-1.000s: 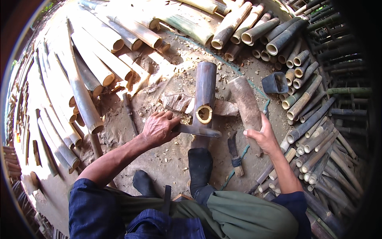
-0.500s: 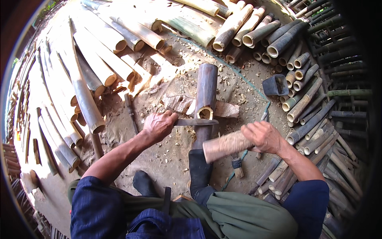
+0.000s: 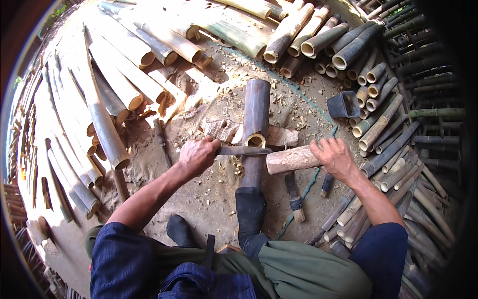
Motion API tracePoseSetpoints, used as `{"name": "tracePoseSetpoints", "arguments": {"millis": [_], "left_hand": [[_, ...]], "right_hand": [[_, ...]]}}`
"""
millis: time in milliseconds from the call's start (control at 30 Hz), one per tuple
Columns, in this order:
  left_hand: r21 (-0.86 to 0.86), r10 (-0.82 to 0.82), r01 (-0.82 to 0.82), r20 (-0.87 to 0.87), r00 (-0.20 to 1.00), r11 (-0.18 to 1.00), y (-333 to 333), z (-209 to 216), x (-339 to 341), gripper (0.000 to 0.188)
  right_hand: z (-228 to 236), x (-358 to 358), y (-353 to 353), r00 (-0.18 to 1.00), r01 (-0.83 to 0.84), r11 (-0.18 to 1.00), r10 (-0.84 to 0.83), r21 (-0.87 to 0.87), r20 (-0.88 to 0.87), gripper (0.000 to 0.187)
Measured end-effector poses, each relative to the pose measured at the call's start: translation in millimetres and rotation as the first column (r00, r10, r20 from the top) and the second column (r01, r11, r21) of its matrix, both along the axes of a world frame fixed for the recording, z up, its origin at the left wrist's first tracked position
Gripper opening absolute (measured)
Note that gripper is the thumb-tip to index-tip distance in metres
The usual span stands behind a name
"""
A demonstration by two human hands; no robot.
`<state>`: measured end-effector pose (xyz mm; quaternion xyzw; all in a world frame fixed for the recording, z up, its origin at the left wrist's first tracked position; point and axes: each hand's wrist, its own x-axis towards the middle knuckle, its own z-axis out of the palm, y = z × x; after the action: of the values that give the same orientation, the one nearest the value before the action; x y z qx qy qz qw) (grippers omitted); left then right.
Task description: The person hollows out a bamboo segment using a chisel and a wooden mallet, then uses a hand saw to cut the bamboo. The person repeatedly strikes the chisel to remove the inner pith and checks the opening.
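Mid-frame, the bamboo (image 3: 257, 107) is holed, not split — my left hand (image 3: 198, 155) grips a knife (image 3: 241, 150), my right hand (image 3: 334, 157) a wooden club (image 3: 293, 160).

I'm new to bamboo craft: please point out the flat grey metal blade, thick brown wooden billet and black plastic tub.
Flat grey metal blade (image 3: 243, 150): head view, mid-blade.
Thick brown wooden billet (image 3: 294, 160): head view, visible side.
Black plastic tub (image 3: 338, 106): head view, outer wall.

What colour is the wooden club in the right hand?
The wooden club is light brown; head view.
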<state>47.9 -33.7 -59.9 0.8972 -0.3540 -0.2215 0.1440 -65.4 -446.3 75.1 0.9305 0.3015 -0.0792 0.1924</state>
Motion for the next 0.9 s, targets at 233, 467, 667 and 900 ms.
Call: {"name": "tracePoseSetpoints", "arguments": {"millis": [233,467,667,900], "left_hand": [[-0.350,0.139,-0.415,-0.600,0.788,0.840,5.5,12.0,78.3,0.045],[-0.032,-0.031,0.027,-0.120,0.992,0.999,29.5,24.9,74.8,0.064],[0.038,0.016,-0.011,-0.130,0.991,0.999,28.0,22.2,78.1,0.052],[-0.009,-0.016,0.015,-0.182,0.983,1.000,32.3,12.1,81.2,0.053]], "right_hand": [[21.5,-11.7,14.7,0.827,0.562,0.710,-0.498,0.425,-0.261,0.079],[14.3,-20.9,67.6,0.600,0.725,0.004,-0.494,0.688,-0.629,0.084],[0.7,-1.3,104.3,0.609,0.784,0.183,-0.407,0.593,-0.681,0.075],[8.0,32.3,122.5,0.584,0.809,0.255,-0.456,0.530,-0.671,0.082]]}}
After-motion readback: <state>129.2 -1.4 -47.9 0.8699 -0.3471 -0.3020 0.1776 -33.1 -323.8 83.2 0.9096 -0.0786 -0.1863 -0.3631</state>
